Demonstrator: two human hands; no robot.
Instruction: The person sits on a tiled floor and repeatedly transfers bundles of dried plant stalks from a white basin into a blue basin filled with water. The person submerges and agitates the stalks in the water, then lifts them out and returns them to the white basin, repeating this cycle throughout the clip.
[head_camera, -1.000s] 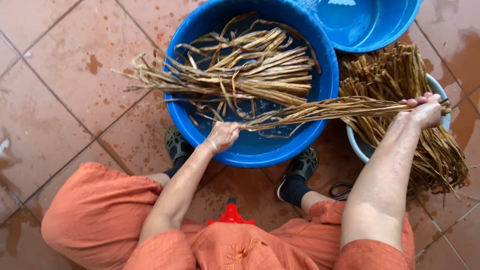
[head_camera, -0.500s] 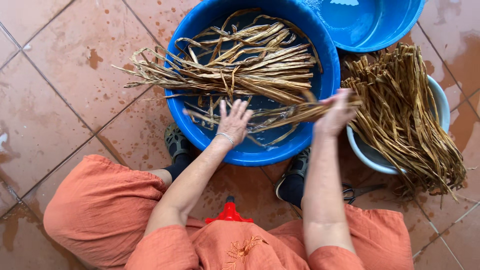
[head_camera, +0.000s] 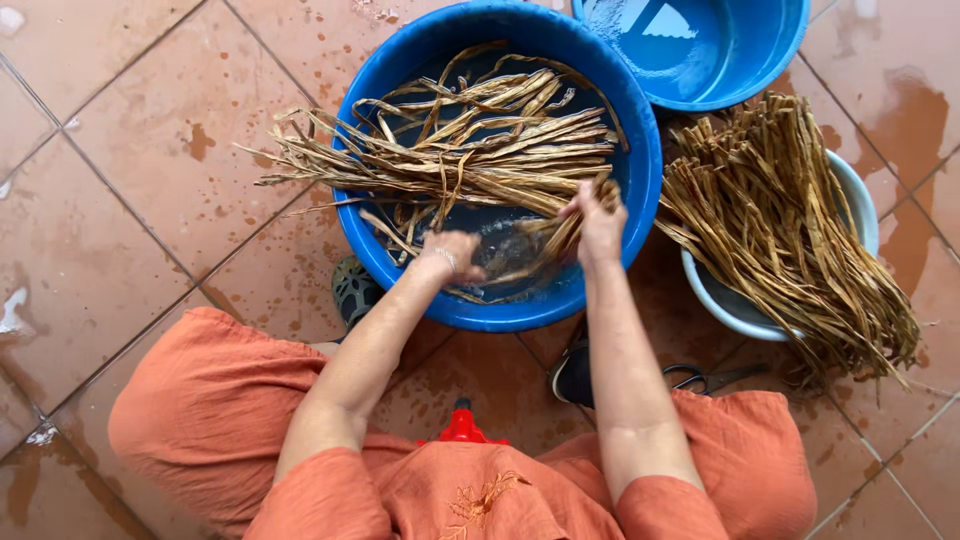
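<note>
A big blue basin (head_camera: 640, 120) with water holds a bundle of long brown dried plant strips (head_camera: 450, 165) lying across it, their ends sticking out over the left rim. My left hand (head_camera: 455, 255) is down in the water near the front of the basin, fingers curled on some wet strips. My right hand (head_camera: 597, 222) grips a bunch of strips at the basin's right side and presses them into the water.
A white bowl (head_camera: 862, 205) at the right is heaped with more dried strips (head_camera: 790, 240). A second blue basin (head_camera: 700, 50) stands at the top right. Scissors (head_camera: 705, 378) lie on the wet tiled floor (head_camera: 130, 180) by my right knee. A small red object (head_camera: 463, 425) sits between my knees.
My right hand carried a bunch of strips from over the white bowl leftward into the blue basin. My left hand dipped from the basin's front rim down into the water.
</note>
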